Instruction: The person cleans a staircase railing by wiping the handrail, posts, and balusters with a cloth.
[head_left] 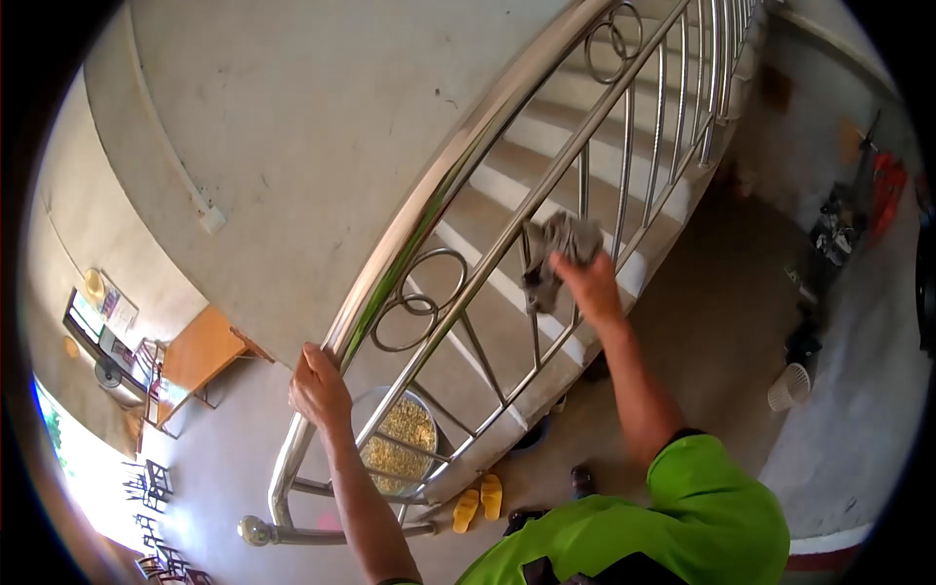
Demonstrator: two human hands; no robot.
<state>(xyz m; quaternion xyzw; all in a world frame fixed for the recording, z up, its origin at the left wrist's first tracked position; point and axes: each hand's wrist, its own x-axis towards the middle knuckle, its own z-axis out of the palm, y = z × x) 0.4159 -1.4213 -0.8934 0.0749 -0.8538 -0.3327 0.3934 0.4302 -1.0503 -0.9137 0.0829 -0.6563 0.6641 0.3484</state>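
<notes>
A shiny metal stair railing [473, 291] slants up from lower left to upper right, with ring ornaments and thin balusters. My left hand [320, 387] is closed around its thick top handrail [395, 234], near the lower end. In my right hand [591, 285] is a crumpled grey-brown cloth [561, 252], held against the balusters below the middle rail. The cloth hides the part of the baluster behind it, and some of my right fingers are covered by it.
Concrete steps [551, 127] rise behind the railing. At its foot stand a round basin of yellow grain [400, 439] and yellow slippers [478, 501]. A wooden table [200, 356] and several chairs are at left; a white basket [789, 388] lies at right.
</notes>
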